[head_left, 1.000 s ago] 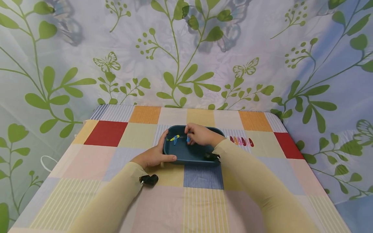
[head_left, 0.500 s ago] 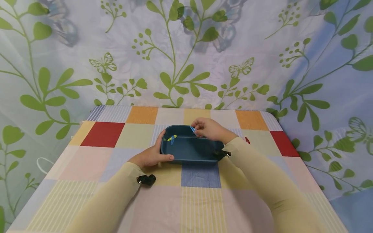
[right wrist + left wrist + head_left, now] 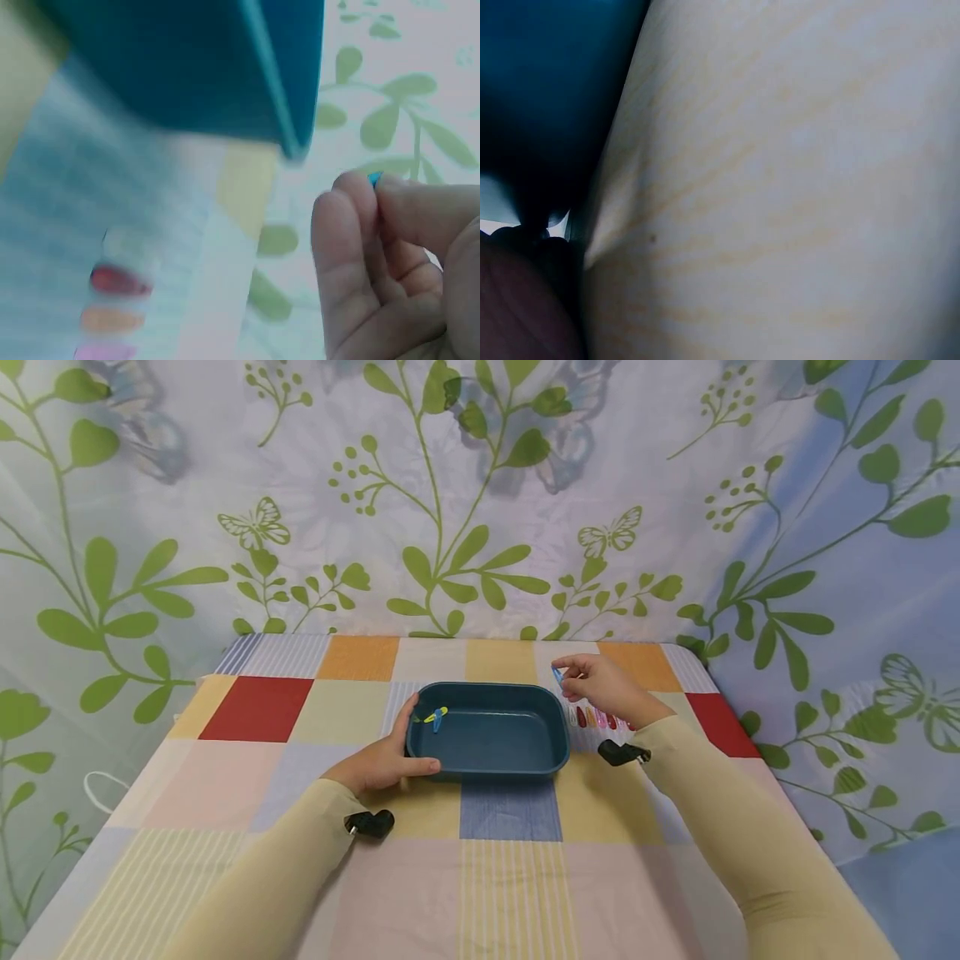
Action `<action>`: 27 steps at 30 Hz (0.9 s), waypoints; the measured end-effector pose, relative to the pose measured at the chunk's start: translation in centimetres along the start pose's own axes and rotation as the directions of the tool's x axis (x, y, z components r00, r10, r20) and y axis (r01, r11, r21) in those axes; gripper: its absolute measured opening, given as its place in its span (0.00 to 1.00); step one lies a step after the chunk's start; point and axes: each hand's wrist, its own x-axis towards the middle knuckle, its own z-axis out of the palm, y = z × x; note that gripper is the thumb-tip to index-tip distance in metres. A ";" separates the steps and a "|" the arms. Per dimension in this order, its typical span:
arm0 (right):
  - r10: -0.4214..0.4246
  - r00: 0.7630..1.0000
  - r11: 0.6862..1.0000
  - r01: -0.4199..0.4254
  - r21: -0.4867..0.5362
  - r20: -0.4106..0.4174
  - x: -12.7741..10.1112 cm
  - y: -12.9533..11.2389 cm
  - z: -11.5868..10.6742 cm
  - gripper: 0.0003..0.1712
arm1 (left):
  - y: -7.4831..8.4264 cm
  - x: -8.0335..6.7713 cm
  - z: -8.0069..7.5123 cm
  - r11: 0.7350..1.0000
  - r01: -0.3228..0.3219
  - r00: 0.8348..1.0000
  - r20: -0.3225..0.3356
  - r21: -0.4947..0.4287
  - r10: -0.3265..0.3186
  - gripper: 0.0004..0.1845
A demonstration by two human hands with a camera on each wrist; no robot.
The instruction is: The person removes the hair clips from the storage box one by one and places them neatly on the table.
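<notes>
A dark teal tray (image 3: 487, 760) sits mid-table on the checked cloth. My left hand (image 3: 390, 758) grips its near-left corner, thumb along the front rim. Inside at the left end lie a yellow clip and a blue clip (image 3: 436, 717). My right hand (image 3: 596, 687) hovers just past the tray's right end and pinches a small blue hair clip (image 3: 557, 675) between thumb and fingers; its tip shows in the right wrist view (image 3: 373, 178). Below that hand a row of coloured clips (image 3: 596, 719) lies on the cloth. The left wrist view shows only sleeve and tray wall.
The table (image 3: 262, 706) is covered in a patchwork cloth and backed by a leaf-print curtain (image 3: 465, 510). Black wrist-camera mounts (image 3: 371, 822) sit at both sleeves. A white loop (image 3: 101, 789) hangs off the left edge.
My right hand lifted a blue clip out of the tray and carried it right, over the row of clips. The left hand kept its hold on the tray.
</notes>
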 end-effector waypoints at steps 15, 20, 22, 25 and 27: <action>0.128 0.984 0.982 -0.144 -0.120 -0.125 -2.8 9.0 -3.7 0.27 | 0.0 0.0 0.1 1.000 0.014 1.000 0.002 -0.010 -0.014 0.69; 0.167 0.976 0.972 -0.186 -0.144 -0.137 -3.6 11.1 -4.1 0.26 | 0.1 0.1 0.2 1.000 0.009 1.000 -0.002 -0.019 -0.009 0.69; 0.181 0.973 0.968 -0.202 -0.149 -0.142 -3.8 11.8 -4.2 0.26 | 0.1 0.1 0.2 1.000 0.011 1.000 -0.005 -0.021 -0.011 0.69; 0.210 0.967 0.961 -0.231 -0.151 -0.142 -4.0 12.5 -4.2 0.25 | 0.1 0.1 0.2 1.000 0.014 1.000 -0.006 -0.025 -0.014 0.69; 0.225 0.964 0.957 -0.245 -0.152 -0.139 -4.1 12.8 -4.1 0.26 | 0.1 0.0 0.2 0.999 0.016 1.000 -0.006 -0.029 -0.016 0.70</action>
